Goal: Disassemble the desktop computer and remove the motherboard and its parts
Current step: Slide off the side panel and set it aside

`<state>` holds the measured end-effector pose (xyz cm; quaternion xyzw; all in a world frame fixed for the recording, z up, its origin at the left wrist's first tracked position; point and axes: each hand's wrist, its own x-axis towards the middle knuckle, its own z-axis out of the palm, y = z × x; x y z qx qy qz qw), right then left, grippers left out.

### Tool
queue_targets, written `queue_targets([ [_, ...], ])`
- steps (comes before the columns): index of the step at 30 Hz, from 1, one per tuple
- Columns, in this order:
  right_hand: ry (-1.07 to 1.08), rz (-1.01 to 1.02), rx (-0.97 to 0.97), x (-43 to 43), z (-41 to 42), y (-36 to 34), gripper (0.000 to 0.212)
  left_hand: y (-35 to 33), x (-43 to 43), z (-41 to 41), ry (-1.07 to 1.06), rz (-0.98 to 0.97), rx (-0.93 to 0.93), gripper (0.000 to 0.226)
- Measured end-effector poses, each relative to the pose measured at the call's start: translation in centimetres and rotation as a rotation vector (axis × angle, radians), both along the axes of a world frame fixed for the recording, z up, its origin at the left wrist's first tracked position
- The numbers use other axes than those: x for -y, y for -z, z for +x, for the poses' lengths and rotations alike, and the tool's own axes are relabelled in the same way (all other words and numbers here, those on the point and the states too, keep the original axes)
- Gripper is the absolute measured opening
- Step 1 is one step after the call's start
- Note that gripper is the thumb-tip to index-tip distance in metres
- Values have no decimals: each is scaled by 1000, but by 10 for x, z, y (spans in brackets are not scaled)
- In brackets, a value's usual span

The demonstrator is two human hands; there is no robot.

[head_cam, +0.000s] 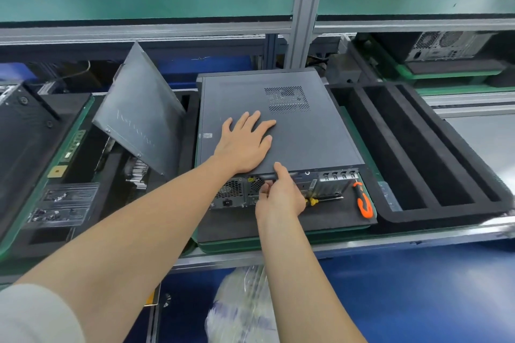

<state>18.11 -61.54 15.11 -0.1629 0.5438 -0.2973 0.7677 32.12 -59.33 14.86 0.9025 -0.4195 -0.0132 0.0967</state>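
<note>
The desktop computer (231, 199) lay on its side beneath both hands, rear facing the person; the left hand (245, 145) pressed flat, fingers straight and spread, on its side cover (315, 133); the right hand (278, 195) pinched that cover's near edge, thumb on top, fingers curled underneath; an orange screwdriver (363, 200) lay just right of the right hand.
</note>
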Motion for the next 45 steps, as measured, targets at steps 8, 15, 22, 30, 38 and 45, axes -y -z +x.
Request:
queue_targets([
  [8, -57, -97, 92, -4, 3, 3, 27, 1, 0, -2, -4, -2, -2, 52],
  [15, -86, -71, 179, -1, 4, 12, 18, 2, -1, -1, -2, 5, -3, 52],
  [22, -34, -40, 254, -2, 0, 9, 26, 0, -3, -10, 0, -5, 2, 52],
  [30, -52, -91, 394, -5, -11, 2, 46, -8, -10, -21, -13, -25, -55, 52],
  [38, -113, -156, 369, -14, -23, -12, 51, -29, -21, -17, -14, -28, -111, 53],
  [45, -125, -120, 576, -11, -24, -37, 44, -63, -22, -17, -5, 20, -139, 55],
])
